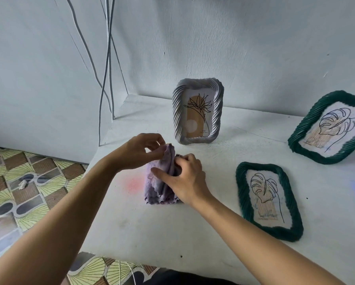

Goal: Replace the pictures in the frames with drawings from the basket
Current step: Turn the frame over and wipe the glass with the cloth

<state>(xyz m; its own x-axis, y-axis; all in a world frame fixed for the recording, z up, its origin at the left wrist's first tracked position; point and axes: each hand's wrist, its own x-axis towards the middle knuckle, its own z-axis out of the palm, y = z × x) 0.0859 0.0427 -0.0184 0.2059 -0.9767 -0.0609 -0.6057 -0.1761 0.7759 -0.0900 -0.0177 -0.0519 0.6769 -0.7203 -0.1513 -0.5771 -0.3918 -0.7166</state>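
White frame [177, 114] stands upright at the table's [172, 233] back, near the wall. Near green frame [242, 194] lies flat to your right, far green frame [314, 156] beyond it. All 3 show line-drawn plants. Centre: bunched purple cloth [158, 188]. Your L hand [139, 151] pinches its top edge. R hand [184, 177] grips its folds, thumb across the front.

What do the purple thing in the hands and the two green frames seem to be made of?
The purple cloth: soft fabric, perhaps microfibre; it folds limply and has a wavy hem. The near green frame and far green frame: probably moulded plastic or resin, judging by their even twisted ridges.
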